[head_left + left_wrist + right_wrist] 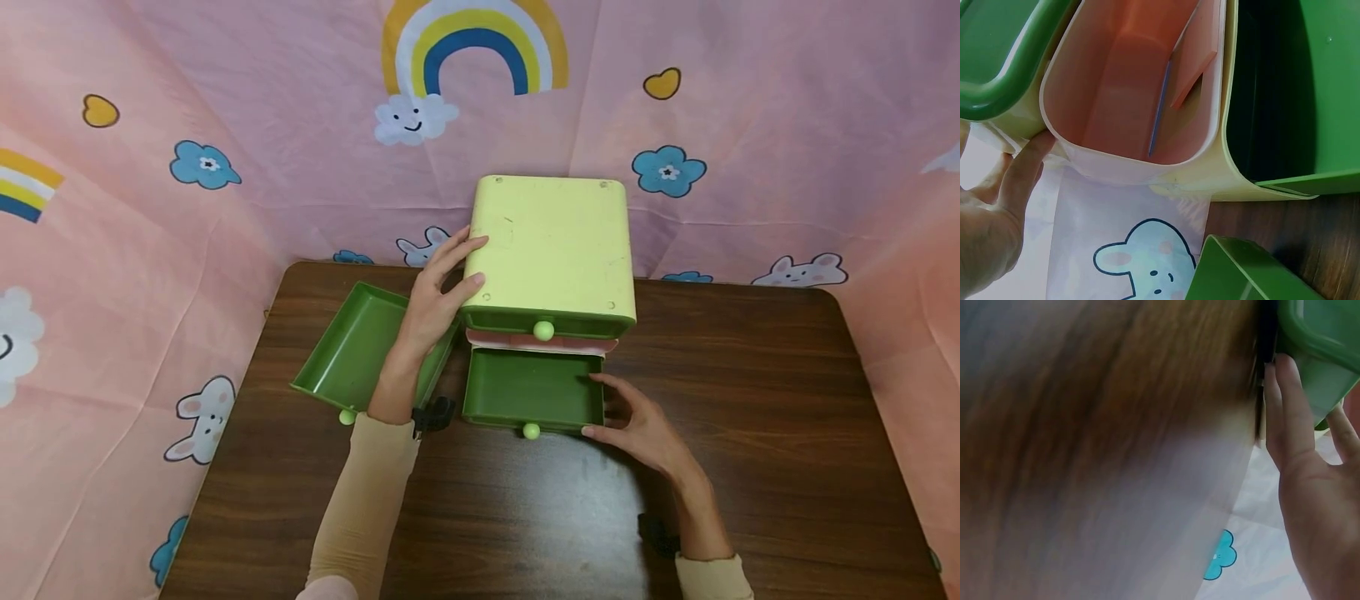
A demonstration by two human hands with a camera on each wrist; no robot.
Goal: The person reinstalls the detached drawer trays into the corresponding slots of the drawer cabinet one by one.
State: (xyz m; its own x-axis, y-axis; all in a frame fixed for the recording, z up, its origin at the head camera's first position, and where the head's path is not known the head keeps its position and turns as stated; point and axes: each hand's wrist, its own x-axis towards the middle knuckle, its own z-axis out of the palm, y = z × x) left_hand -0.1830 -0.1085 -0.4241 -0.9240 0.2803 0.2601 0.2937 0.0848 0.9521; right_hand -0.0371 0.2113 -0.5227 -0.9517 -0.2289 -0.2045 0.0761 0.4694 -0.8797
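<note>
A pale yellow drawer cabinet (551, 250) stands at the back middle of the table. My left hand (438, 296) rests with straight fingers (1029, 162) against its left side and top edge. The top green drawer is closed under its round knob (543, 331). A pink middle drawer (1135, 87) sticks out slightly. The bottom green drawer (532, 387) is pulled far out and looks empty. My right hand (630, 417) touches that drawer's front right corner (1319, 356) with straight fingers (1288, 406), the thumb lying along its right wall.
A loose green drawer (360, 350) lies tilted on the dark wooden table (750, 433) left of the cabinet, partly under my left forearm. Pink cartoon-print cloth (187, 208) walls in the table at the back and both sides.
</note>
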